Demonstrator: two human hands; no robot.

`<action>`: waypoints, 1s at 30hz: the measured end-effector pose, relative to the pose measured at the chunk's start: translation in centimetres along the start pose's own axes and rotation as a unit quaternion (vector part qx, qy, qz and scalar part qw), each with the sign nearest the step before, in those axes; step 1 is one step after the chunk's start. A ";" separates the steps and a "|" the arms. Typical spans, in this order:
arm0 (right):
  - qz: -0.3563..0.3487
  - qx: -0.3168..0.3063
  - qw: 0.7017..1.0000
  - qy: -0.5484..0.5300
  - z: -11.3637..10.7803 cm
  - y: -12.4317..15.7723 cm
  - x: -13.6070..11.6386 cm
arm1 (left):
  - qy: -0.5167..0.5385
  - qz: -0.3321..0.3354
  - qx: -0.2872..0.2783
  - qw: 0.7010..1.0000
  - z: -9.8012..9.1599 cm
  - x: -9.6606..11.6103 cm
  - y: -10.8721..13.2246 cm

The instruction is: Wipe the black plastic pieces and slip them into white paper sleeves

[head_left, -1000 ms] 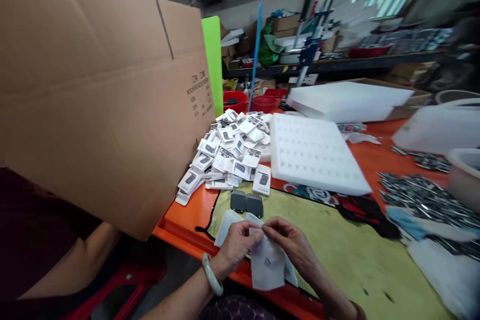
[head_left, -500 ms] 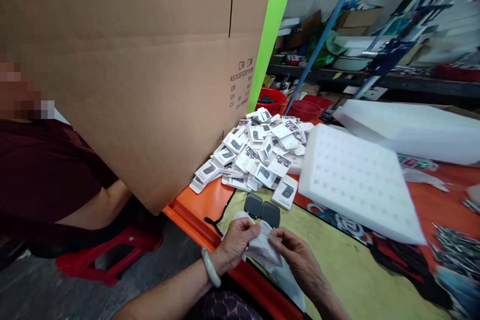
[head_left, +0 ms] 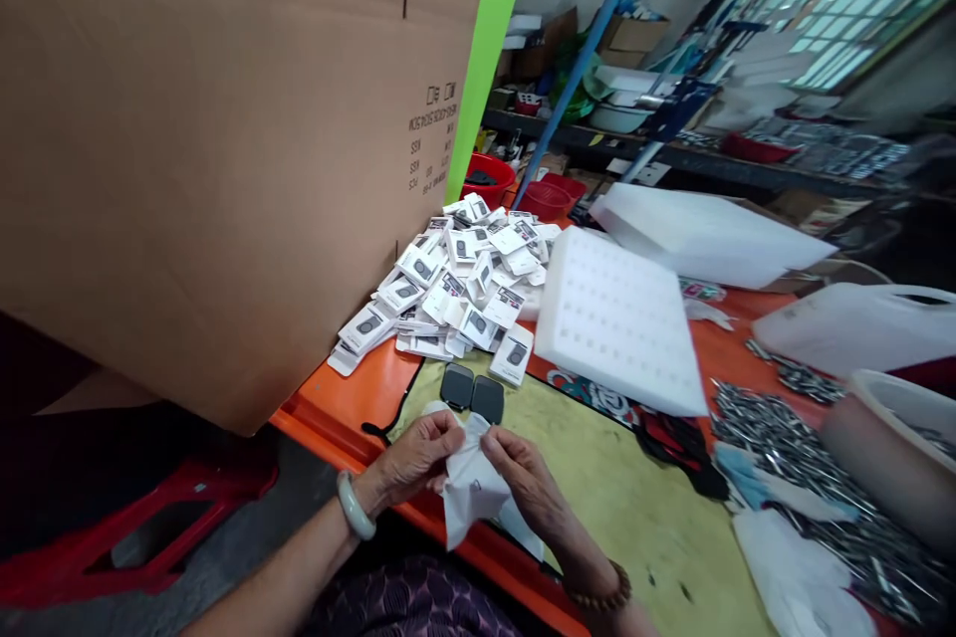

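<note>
My left hand (head_left: 418, 453) pinches one upper edge of a thin white sheet (head_left: 474, 493), perhaps a soft bag, with a jade-coloured bangle on the wrist. Opposite it, my right hand (head_left: 527, 478) grips the other upper edge between thumb and fingers. The sheet hangs crumpled in front of the orange table's edge. More white material lies beneath it, partly covered. Just beyond my hands, a dark square case (head_left: 456, 385) and a second dark square case (head_left: 488, 399) lie side by side on the yellowish mat (head_left: 619, 488). A small printed white box (head_left: 512, 355) rests behind them.
Many small white boxes (head_left: 448, 294) are heaped beside a tall cardboard carton (head_left: 246, 169). A white foam block (head_left: 619, 318) stands tilted to the right. Metal parts (head_left: 769, 438) and a pale tub (head_left: 888, 448) occupy the far right. A red stool (head_left: 201, 537) is lower left.
The view has swung right, bringing the metal parts and tub further in. The sheet has turned and now hangs more spread between my hands, which still hold it.
</note>
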State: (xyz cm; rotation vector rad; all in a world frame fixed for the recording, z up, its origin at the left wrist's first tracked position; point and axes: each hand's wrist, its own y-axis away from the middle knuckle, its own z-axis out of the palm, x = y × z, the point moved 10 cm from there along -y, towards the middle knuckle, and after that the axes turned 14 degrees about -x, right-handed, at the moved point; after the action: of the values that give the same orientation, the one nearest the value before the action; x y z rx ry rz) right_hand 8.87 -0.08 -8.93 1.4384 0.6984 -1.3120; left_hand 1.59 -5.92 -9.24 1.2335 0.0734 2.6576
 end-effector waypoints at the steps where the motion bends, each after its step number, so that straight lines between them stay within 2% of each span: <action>1: 0.005 -0.004 1.000 0.005 -0.1 -0.1 0.3 | -0.049 -0.027 0.000 0.998 -0.4 -0.2 0.0; 3: 0.019 -0.012 1.000 0.021 -0.3 -0.1 1.1 | -0.167 -0.070 0.017 0.983 -1.2 0.0 -0.1; 5: 0.029 -0.020 0.998 0.042 -0.7 0.0 1.8 | -0.295 -0.080 0.046 0.951 -1.5 1.0 -0.3; 7: 0.033 -0.022 0.997 0.070 -1.7 0.4 2.5 | -0.406 -0.073 0.055 0.909 -0.7 2.1 -0.7; 9: 0.042 0.001 0.993 0.108 -3.8 1.1 3.0 | -0.476 -0.071 0.041 0.875 0.5 2.6 -1.3; 12: 0.058 0.126 0.971 0.196 -10.2 3.7 3.1 | -0.519 -0.078 0.005 0.851 2.0 2.2 -2.4; 16: 0.090 0.333 0.893 0.288 -19.9 9.8 3.0 | -0.542 -0.071 -0.032 0.837 3.2 1.6 -3.2; 18: 0.131 0.384 0.861 0.307 -23.2 12.5 4.1 | -0.544 -0.076 -0.055 0.834 3.6 1.3 -3.3; 20: 0.154 0.390 0.851 0.316 -24.9 14.0 5.4 | -0.542 -0.090 -0.074 0.832 3.8 1.0 -3.1; 23: 0.164 0.387 0.851 0.316 -25.6 14.6 6.6 | -0.545 -0.123 -0.085 0.825 3.8 0.7 -2.7; 25: 0.158 0.378 0.855 0.318 -24.9 13.7 6.3 | -0.552 -0.149 -0.094 0.815 3.8 0.5 -2.3; 27: 0.127 0.331 0.877 0.323 -22.8 10.9 5.2 | -0.557 -0.165 -0.101 0.808 3.9 0.4 -2.0; 30: 0.049 0.212 0.918 0.331 -17.8 4.7 2.8 | -0.563 -0.171 -0.078 0.805 3.8 0.6 -1.6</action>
State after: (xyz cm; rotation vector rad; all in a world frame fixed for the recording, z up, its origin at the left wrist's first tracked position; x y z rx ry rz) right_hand 20.13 14.42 -12.24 2.2914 0.7831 -0.9123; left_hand 4.34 -4.36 -6.54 2.2250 -0.1019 1.2668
